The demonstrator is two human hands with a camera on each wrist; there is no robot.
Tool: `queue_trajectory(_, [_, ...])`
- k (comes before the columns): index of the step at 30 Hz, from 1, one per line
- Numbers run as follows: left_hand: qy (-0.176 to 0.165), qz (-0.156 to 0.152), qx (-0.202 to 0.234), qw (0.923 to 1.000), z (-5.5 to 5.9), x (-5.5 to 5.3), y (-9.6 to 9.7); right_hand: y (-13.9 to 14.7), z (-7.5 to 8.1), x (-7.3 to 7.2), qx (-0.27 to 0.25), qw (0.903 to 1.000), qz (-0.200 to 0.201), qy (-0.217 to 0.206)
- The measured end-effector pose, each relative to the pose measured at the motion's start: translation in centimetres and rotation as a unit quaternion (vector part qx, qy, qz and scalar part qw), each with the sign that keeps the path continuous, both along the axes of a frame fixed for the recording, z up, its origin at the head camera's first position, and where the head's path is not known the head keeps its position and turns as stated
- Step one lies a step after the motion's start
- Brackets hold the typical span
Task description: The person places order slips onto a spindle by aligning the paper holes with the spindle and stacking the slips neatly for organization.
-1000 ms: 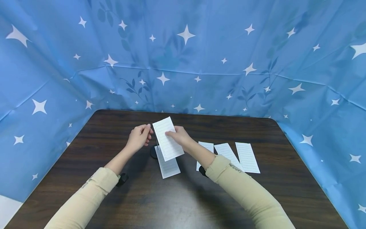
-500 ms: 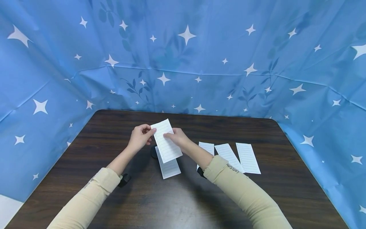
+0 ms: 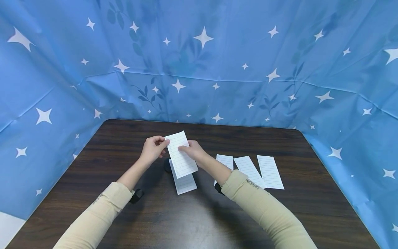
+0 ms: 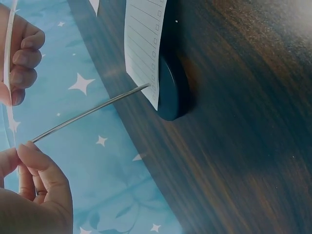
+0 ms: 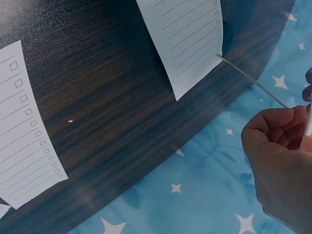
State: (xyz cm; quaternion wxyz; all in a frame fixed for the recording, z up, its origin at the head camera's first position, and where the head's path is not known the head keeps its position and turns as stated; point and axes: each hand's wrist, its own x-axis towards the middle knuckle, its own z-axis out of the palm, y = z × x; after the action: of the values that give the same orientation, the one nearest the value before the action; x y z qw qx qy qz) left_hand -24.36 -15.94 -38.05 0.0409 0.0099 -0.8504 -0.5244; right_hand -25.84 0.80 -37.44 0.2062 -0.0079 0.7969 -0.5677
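Observation:
A lined paper slip with checkboxes (image 3: 181,162) is raised over the table, held between both hands. My left hand (image 3: 151,150) pinches its upper left corner, thumb on the front face. My right hand (image 3: 196,151) grips its right edge with the thumb on top. Beneath it stands a bill spike, with a round black base (image 4: 173,92) and a thin metal rod (image 4: 87,113). In the left wrist view the rod's tip reaches the left fingertips (image 4: 31,148). Another lined slip (image 3: 186,185) is pierced by the rod near one end and lies down at the base.
To the right on the dark wooden table (image 3: 199,221) lie three more lined slips: one (image 3: 224,159) partly behind the right forearm, a tilted middle one (image 3: 248,169), and an outer one (image 3: 269,172). A blue star-patterned curtain (image 3: 199,69) hangs behind the table.
My left hand has come to the slip and now pinches its upper left corner. The slip and right hand have shifted slightly left and down, holding nearly still over the last half second.

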Motion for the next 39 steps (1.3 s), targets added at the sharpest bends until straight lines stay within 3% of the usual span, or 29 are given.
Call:
queue_trajectory(4, [-0.014,0.004,-0.001,0.9999,-0.08,-0.10,0.02,-0.04,-0.09,-0.04,0.005,1.0000,-0.001,-0.001])
queue_trajectory(7, [-0.045,0.010,0.029,0.9985,-0.09,-0.31,-0.03,-0.09,-0.14,-0.10,0.006,1.0000,-0.002,0.001])
queue_trajectory(11, [-0.108,0.022,0.094,0.9895,-0.04,-0.55,-0.15,-0.15,-0.32,-0.13,0.004,1.0000,-0.002,-0.001])
queue_trajectory(14, [-0.133,0.024,0.120,0.9836,-0.02,-0.65,-0.16,-0.15,-0.49,-0.11,0.000,1.0000,0.000,-0.003])
queue_trajectory(23, [-0.144,0.021,0.168,0.9751,0.00,-0.65,-0.13,0.03,-0.61,-0.17,-0.005,0.9999,0.004,-0.009])
queue_trajectory(39, [-0.126,0.029,0.194,0.9724,-0.19,-0.55,-0.04,-0.04,-1.00,-0.37,-0.020,0.9996,0.001,-0.021])
